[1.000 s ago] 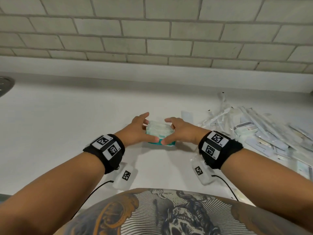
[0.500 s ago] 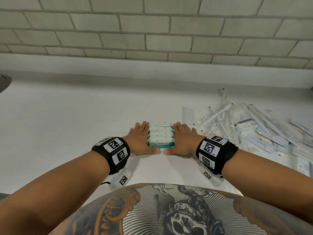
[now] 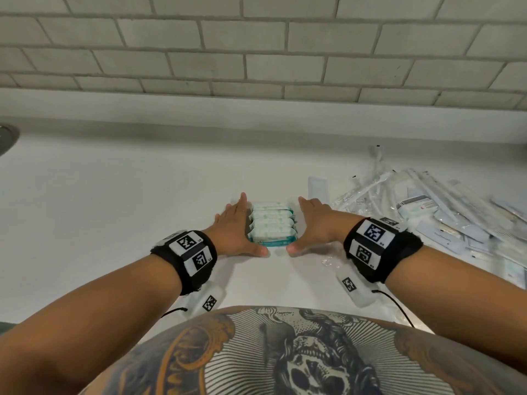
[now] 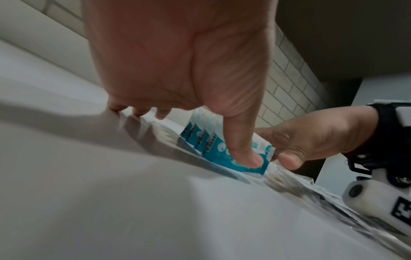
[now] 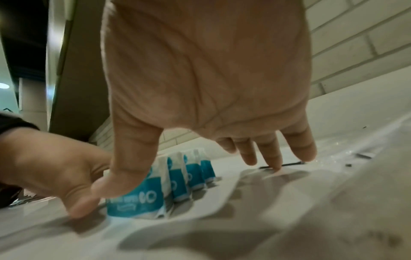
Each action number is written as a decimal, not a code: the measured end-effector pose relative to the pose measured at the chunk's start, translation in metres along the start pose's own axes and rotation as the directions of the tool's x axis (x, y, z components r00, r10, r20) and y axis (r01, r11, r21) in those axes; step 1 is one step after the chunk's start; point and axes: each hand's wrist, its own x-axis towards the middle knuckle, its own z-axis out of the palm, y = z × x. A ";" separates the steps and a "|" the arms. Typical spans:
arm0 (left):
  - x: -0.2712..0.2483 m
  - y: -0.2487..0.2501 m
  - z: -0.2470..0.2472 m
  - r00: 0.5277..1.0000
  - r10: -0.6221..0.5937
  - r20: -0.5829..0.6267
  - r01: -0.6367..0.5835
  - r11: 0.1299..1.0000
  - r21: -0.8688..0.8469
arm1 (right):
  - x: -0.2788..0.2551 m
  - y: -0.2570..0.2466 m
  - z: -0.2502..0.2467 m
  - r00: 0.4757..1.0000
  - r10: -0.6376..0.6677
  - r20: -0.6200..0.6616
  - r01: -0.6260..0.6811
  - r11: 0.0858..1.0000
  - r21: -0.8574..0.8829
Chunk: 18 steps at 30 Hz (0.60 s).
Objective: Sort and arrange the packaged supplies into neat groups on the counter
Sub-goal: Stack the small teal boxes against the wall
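Your left hand (image 3: 236, 232) and right hand (image 3: 316, 226) lie flat, fingers straight, flanking a row of four teal-and-white packets (image 3: 272, 223) standing mid-counter (image 3: 114, 209), thumbs at its near end. Print's too blurry to read.

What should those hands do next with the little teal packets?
Probably let go and reach right: the teal packets already stand in a tidy row between the left hand and right hand, while the loose pile lies unsorted.
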 end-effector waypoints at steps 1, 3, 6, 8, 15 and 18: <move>0.000 0.001 0.000 1.000 0.011 -0.003 -0.011 1.000 -0.021 | -0.001 -0.001 -0.002 0.999 -0.030 -0.020 0.030 0.999 0.013; 0.002 0.002 0.000 0.999 0.039 -0.013 -0.040 0.998 -0.052 | 0.000 -0.004 0.000 0.991 -0.115 -0.069 0.117 0.993 0.024; 0.006 0.000 0.000 0.997 0.061 -0.056 -0.067 0.990 -0.123 | 0.007 -0.006 0.009 0.971 -0.199 -0.130 0.211 0.974 0.079; 0.005 0.000 0.001 0.992 0.076 -0.096 -0.091 0.983 -0.161 | 0.008 -0.005 0.010 0.966 -0.197 -0.166 0.226 0.957 0.180; 0.009 0.007 -0.035 0.999 -0.013 0.050 0.033 0.904 -0.427 | 0.024 0.002 -0.023 0.982 -0.180 0.051 0.130 0.851 0.509; 0.020 0.012 -0.053 0.990 -0.061 0.128 0.125 0.796 -0.592 | 0.039 -0.001 -0.033 0.982 -0.097 0.163 -0.061 0.656 0.752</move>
